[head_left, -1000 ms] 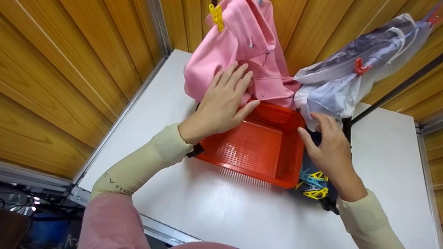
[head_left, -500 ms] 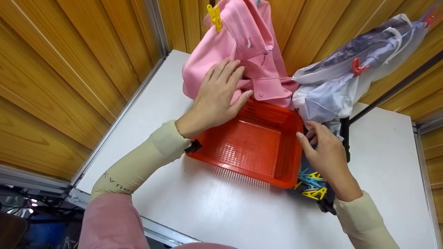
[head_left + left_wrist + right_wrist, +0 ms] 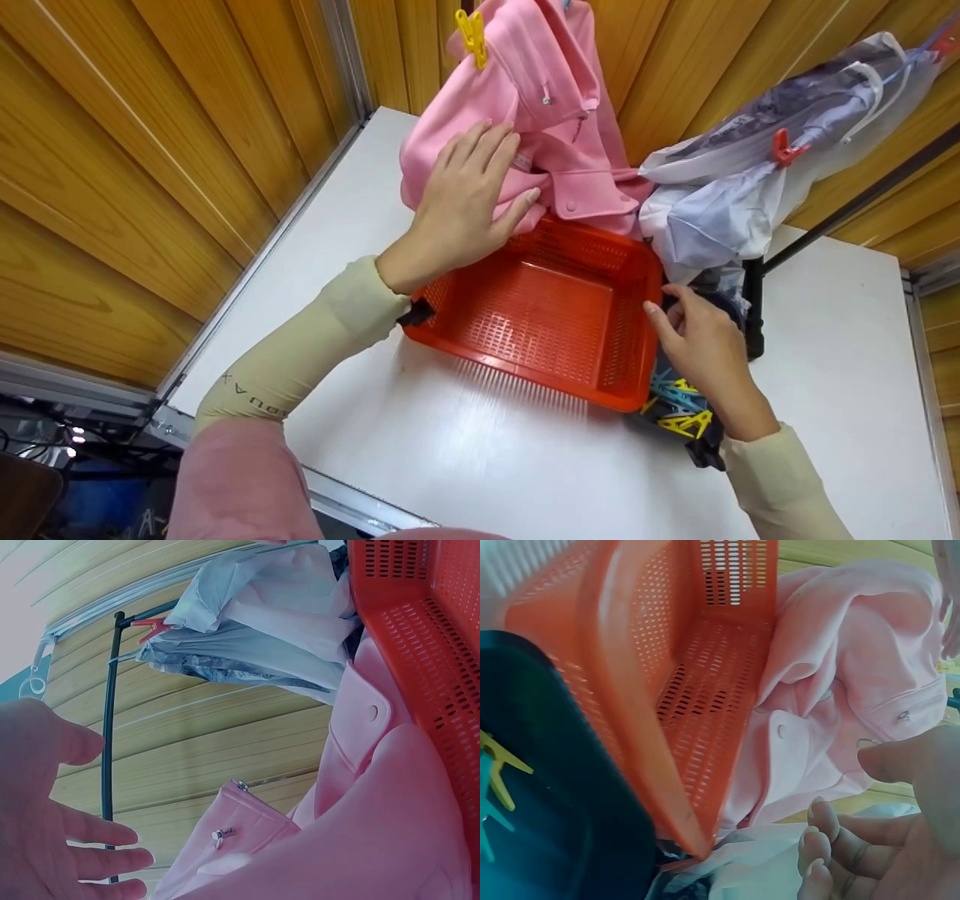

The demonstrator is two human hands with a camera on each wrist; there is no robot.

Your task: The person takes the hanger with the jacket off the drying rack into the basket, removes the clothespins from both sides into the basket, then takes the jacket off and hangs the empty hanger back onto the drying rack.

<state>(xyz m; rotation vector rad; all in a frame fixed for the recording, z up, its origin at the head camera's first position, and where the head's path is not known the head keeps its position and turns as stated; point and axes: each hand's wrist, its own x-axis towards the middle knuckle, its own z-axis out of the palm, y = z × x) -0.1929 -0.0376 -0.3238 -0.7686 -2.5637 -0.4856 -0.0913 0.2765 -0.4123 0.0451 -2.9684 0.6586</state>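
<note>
A pink garment with snap buttons and drawcords hangs at the back, a yellow clothespin clipped on it. My left hand is over its lower left part, fingers straight and holding nothing; whether it touches the cloth I cannot tell. In front of the garment sits a red perforated basket with nothing in it. Beside the basket's right rim is my right hand, fingers loosely bent. The right wrist view shows that hand apart from the basket and holding nothing.
Blue and yellow clothespins lie in a dark tub right of the basket. A whitish translucent bag or garment with a red clothespin hangs at the right. A black rod slants behind it. Wooden walls enclose the white table.
My left hand has drawn back a little to the left from the garment's middle. My right hand has moved down along the basket's right side, its fingers more bent.
</note>
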